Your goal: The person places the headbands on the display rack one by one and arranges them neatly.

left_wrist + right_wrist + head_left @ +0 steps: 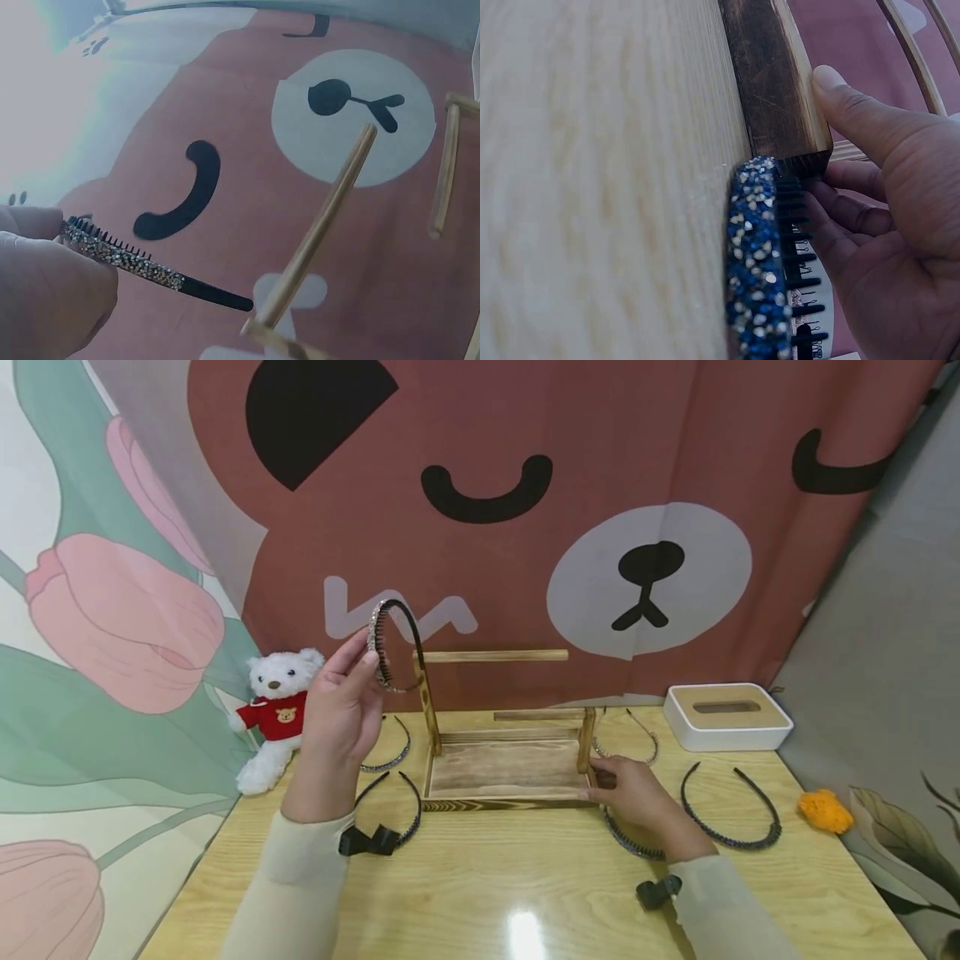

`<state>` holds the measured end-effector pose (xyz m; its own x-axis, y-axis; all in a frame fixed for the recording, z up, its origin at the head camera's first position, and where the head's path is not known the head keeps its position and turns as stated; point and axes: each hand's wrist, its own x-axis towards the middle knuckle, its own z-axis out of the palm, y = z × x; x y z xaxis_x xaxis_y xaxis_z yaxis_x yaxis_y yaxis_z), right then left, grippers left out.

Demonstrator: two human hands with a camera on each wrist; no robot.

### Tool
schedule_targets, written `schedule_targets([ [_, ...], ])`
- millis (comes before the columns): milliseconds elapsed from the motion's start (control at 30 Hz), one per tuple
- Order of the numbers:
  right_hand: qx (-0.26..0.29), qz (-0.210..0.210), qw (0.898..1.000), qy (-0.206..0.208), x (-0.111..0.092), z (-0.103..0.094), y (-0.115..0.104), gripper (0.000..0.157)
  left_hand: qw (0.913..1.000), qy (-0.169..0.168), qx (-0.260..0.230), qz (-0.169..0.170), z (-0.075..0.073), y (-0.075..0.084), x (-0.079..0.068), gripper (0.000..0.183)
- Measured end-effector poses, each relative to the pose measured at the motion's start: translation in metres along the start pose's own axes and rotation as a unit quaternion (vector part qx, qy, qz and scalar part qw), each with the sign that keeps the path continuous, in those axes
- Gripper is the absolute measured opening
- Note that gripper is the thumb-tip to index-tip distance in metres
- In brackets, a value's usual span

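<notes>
In the centre-left of the head view, the left hand pinches a rhinestone-covered toothed headband between thumb and fingers, raised beside the left end of the upper rail. Whether the two touch cannot be told. With so small a pinch, the band could swivel and its free tip knock the rail or left post. Its comb teeth might also snag on the wood.

Right of centre, the right hand grips the wooden display rack at its front right corner. If that hold loosens, a sideways bump could slide the rack over the counter. The blue rhinestone headband, just beside that corner, could then be shoved or trapped.
</notes>
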<state>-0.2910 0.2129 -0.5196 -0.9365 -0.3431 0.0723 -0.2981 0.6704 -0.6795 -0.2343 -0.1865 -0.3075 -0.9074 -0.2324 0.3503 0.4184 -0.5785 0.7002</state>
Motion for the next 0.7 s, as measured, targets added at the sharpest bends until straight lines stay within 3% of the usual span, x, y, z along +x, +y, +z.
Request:
schedule_targets([
  [200,0.002,0.001,1.000,-0.001,-0.001,0.000,0.000,0.073,0.9999,0.000,-0.009,0.011,0.026,-0.014,0.019,0.034],
  [367,0.001,0.008,1.000,-0.001,-0.002,0.001,0.000,0.072,0.9996,-0.005,-0.007,0.025,0.039,-0.028,0.029,0.036],
  [700,0.001,0.008,1.000,0.000,0.001,0.001,0.002,0.074,0.9995,-0.010,-0.001,0.029,0.036,-0.051,0.034,0.034],
])
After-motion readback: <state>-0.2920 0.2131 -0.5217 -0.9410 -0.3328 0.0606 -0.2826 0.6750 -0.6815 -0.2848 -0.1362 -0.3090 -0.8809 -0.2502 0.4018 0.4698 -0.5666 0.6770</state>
